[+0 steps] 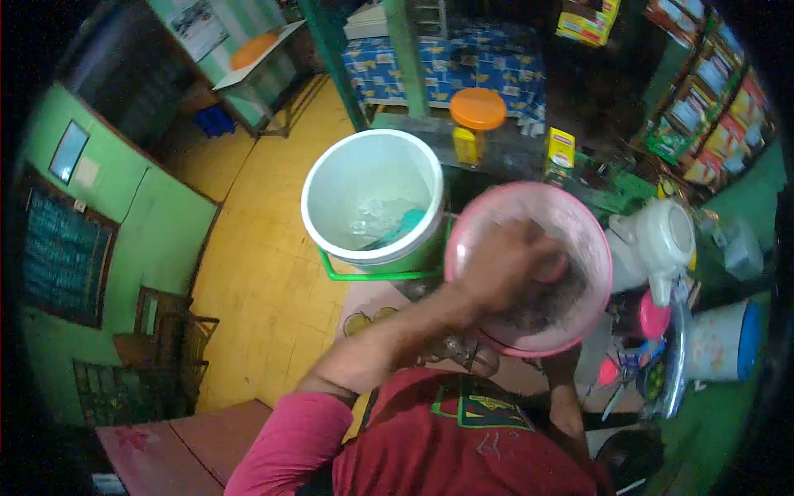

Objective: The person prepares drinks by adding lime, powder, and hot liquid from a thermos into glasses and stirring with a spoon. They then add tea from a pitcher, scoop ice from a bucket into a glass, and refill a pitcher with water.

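Observation:
My left hand is inside a pink basin, blurred by motion. Its fingers look curled, but whatever they hold cannot be made out. Dark, greyish contents lie in the basin beneath the hand. My right hand is at the basin's near rim; the basin hides its fingers. Just left of the basin stands a white bucket with a green handle, holding clear liquid or plastic and something teal. Glasses stand on the surface below the bucket.
An orange-lidded jar and a yellow box stand beyond the basin. To the right are a white jug, a pink cup and a blue-lidded container. Hanging sachets fill the upper right. A wooden chair stands left.

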`<state>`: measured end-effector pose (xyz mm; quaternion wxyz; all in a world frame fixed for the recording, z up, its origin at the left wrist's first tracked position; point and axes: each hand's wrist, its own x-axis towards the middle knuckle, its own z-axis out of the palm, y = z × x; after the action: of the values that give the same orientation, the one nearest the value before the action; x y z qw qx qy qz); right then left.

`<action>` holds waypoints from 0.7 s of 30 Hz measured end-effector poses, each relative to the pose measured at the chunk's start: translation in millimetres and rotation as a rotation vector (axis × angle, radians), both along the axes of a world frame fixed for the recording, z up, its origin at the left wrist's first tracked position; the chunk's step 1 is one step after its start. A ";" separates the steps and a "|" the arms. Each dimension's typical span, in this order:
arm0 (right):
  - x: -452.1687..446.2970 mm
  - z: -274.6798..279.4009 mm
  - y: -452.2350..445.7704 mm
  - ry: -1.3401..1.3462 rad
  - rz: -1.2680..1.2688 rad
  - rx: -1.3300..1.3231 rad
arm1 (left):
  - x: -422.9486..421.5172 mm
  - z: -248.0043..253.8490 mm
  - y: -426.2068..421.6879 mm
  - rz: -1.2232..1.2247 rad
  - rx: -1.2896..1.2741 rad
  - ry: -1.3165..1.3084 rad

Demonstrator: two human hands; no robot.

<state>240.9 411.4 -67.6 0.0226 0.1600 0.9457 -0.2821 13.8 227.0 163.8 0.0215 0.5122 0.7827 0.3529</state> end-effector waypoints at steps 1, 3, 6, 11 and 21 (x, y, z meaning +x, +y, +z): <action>1.5 13.8 -2.0 -0.143 0.020 0.143 | 2.6 -25.6 12.6 -0.007 0.071 0.117; 2.1 11.7 -4.2 -0.155 -0.133 0.082 | 0.0 -34.8 23.9 0.044 -0.009 0.100; 10.9 11.4 -11.3 0.230 -0.295 0.076 | -13.1 -64.7 33.5 0.122 -0.156 0.080; 1.0 17.0 -17.4 0.297 -0.389 0.031 | -49.7 -89.3 35.0 0.191 -0.123 0.049; 2.0 22.1 -12.8 0.173 -0.118 0.207 | 81.5 -118.8 -9.9 -0.157 -0.371 -0.367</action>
<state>242.9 398.6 -45.5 -0.0923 0.1917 0.9571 -0.1967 95.2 217.1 45.1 0.2835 0.4861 0.7749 0.2878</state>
